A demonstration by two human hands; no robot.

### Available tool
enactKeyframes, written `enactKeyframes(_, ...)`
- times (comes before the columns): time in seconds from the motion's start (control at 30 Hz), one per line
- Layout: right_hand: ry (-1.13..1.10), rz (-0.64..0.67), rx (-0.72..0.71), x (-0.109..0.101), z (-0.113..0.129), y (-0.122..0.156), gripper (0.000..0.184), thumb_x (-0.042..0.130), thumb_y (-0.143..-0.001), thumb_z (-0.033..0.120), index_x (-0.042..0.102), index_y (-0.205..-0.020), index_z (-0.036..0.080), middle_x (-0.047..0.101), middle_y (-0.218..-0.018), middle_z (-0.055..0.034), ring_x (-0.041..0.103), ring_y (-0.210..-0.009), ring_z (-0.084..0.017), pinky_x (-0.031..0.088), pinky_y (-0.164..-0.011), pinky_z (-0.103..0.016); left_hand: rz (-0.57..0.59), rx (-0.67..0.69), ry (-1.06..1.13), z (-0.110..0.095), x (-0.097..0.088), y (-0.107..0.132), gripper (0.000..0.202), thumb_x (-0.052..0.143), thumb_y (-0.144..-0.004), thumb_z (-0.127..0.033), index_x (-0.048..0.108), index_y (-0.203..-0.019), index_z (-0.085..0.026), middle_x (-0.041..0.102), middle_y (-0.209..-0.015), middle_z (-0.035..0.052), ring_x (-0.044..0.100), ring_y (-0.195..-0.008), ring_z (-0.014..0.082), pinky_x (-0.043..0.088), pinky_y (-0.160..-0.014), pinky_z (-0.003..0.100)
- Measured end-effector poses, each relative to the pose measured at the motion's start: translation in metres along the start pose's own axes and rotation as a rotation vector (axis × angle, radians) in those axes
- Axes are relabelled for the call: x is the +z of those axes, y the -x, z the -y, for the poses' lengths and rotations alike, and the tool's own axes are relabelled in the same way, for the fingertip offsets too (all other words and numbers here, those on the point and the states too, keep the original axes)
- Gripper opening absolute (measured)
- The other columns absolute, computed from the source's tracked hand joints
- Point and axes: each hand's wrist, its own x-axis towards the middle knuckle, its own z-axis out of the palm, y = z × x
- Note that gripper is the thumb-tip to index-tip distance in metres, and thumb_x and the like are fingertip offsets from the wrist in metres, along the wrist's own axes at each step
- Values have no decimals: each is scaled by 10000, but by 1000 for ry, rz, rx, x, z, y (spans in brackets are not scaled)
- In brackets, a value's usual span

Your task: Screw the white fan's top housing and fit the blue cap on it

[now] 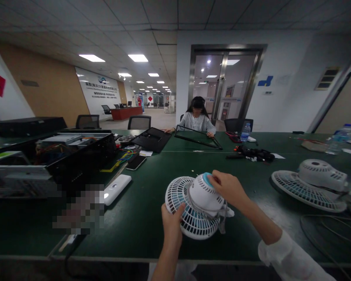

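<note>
A small white electric fan point(203, 195) is tilted over the green table in front of me, the back of its motor housing turned up and its round slotted grille below. My left hand point(172, 224) grips the near left rim of the grille, thumb on top. The fingers of my right hand point(228, 188) are closed on a light blue round cap point(206, 179) at the top of the housing. Whether the cap is loose cannot be seen. A grey cord point(197, 207) wraps round the housing. Pale blue blades show through the grille slots.
A second white fan point(321, 175) lies at the right with a loose cable. Left stand an open computer case point(84, 164), a white power bank point(117, 189) and a phone point(136, 162). Across the green table point(146, 234), a person point(197, 117) holds a black frame point(197, 142).
</note>
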Motion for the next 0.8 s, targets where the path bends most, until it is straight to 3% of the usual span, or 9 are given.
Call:
enactKeyframes(0.17, -268, -170, 160, -15, -63, 35, 361, 417, -772, 507, 429, -561, 214, 445, -489, 31, 424, -480, -123, 290, -501, -257, 97, 256, -150, -18, 45, 21, 280, 647, -704, -211, 450, -902, -196, 644, -824, 16, 649, -747, 169, 509, -711, 309)
enactKeyframes(0.27, -475, -252, 294, -9, -102, 52, 409, 386, -773, 587, 483, -652, 209, 519, -522, 15, 502, -491, -136, 384, -489, -261, 228, 392, -278, -29, 82, 22, 265, 643, -704, -238, 465, -894, -188, 660, -817, 48, 657, -751, 213, 511, -683, 324)
enactKeyframes(0.33, -602, -315, 370, 1, -127, 58, 441, 359, -785, 614, 505, -762, 199, 560, -580, 5, 554, -537, -146, 438, -505, -267, 355, 482, -343, -30, 109, 18, 303, 620, -715, -202, 474, -980, -183, 661, -956, 88, 653, -857, 233, 511, -743, 335)
enactKeyframes(0.47, -742, -376, 481, 19, -171, 63, 355, 459, -831, 499, 526, -918, 161, 578, -676, 8, 564, -584, -124, 479, -552, -274, 590, 644, -440, -23, 159, 8, 484, 566, -736, -139, 420, -1192, -209, 527, -1265, 109, 561, -1092, 255, 430, -937, 377)
enactKeyframes(0.63, -786, -346, 566, 27, -212, 66, 292, 501, -871, 327, 523, -1105, 152, 574, -1048, -60, 585, -845, -158, 503, -712, -352, 796, 761, -510, -16, 199, -3, 557, 547, -720, -83, 407, -1252, -169, 510, -1286, 129, 514, -1151, 273, 377, -998, 377)
enactKeyframes(0.8, -737, -287, 625, 33, -237, 68, 311, 512, -865, 319, 514, -1132, 158, 556, -1110, -71, 574, -918, -183, 494, -763, -388, 886, 806, -535, -8, 222, -6, 551, 542, -712, -56, 427, -1245, -128, 505, -1285, 170, 517, -1143, 307, 387, -983, 385)
